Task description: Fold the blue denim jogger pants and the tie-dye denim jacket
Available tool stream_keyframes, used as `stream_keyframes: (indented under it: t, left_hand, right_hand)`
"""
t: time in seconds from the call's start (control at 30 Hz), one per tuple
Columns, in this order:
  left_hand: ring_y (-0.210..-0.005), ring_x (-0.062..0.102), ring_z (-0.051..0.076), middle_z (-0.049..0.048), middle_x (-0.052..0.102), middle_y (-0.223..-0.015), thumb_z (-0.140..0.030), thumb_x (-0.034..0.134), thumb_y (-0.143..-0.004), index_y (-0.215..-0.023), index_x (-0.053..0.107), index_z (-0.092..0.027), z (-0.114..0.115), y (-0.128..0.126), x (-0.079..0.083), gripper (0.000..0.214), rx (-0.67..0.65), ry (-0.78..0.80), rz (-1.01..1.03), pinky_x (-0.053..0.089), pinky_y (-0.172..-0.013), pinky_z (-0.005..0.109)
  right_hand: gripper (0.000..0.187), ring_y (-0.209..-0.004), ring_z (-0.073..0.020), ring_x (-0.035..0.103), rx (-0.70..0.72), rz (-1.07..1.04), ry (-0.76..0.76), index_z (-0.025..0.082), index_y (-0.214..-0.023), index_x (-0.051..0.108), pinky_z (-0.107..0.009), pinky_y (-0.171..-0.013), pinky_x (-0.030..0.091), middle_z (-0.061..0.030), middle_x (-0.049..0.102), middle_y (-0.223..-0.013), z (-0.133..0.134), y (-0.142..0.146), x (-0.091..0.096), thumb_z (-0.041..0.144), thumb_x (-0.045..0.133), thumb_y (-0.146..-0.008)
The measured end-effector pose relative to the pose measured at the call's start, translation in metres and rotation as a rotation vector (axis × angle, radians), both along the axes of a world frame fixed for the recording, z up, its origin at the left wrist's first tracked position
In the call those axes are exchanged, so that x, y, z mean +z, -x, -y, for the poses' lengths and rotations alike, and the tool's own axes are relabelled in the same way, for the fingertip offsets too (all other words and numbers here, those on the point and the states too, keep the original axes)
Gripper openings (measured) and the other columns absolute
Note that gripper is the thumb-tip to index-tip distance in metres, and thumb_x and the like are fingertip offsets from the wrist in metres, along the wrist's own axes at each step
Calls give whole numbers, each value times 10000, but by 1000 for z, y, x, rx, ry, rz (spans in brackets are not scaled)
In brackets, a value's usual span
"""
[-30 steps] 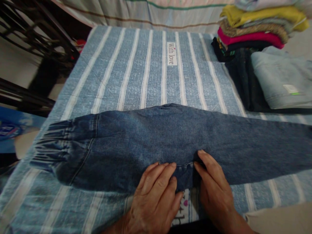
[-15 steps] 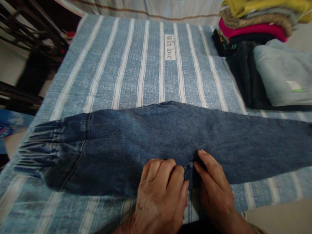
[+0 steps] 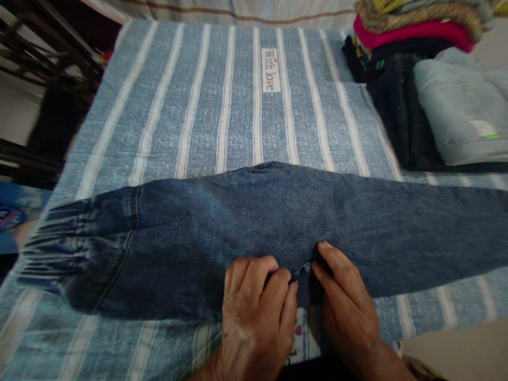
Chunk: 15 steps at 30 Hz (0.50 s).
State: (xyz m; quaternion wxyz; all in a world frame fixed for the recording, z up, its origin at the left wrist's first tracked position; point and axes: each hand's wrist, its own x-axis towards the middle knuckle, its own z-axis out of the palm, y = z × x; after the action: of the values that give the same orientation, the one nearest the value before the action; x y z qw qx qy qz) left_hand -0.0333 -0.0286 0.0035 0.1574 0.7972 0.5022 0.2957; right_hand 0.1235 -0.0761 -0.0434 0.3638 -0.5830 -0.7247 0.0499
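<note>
A pair of blue denim jeans [image 3: 222, 222] lies stretched left to right across a blue and white striped cloth [image 3: 222, 106], its elastic waistband at the left. My left hand [image 3: 256, 317] rests on the near edge of the jeans with fingers curled, pinching the denim hem. My right hand [image 3: 345, 307] is just beside it, fingers pressed together on the same edge, its thumb tucked by the fabric fold.
A stack of folded clothes [image 3: 413, 32] in red, yellow and dark colours stands at the far right, with a pale blue folded garment [image 3: 456, 111] on dark jeans in front of it. Dark chair frames [image 3: 43, 63] stand at the left. A "With love" label [image 3: 270, 70] marks the cloth.
My left hand's fingers went from lying flat on the denim to curled and gripping its edge. The view dipped slightly; the right hand barely moved.
</note>
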Motion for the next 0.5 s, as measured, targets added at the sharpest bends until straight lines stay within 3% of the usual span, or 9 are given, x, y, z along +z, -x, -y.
stream_keyframes:
  t: [0.2,0.5]
  left_hand:
    - [-791,539,170,40,605,-812,-136,582,-819,-781,671,-166,3,4,-3,101,-23,-26,8,477,-816,412]
    - [-815,553,163,41,620,-846,-135,609,-810,-800,683,-163,4,5,-4,79,-27,-63,13,488,-843,403]
  right_hand:
    - [505,-1226,-260,487,9,20,9,165,-1340,460,-456,-970,494,-137,489,-1348,0,-1,1,-8,452,-866]
    - [481,-1220,-257,495,14,31,6,179,-1337,462,-464,-956,503,-132,496,-1345,-1,-1,2,20,456,-883]
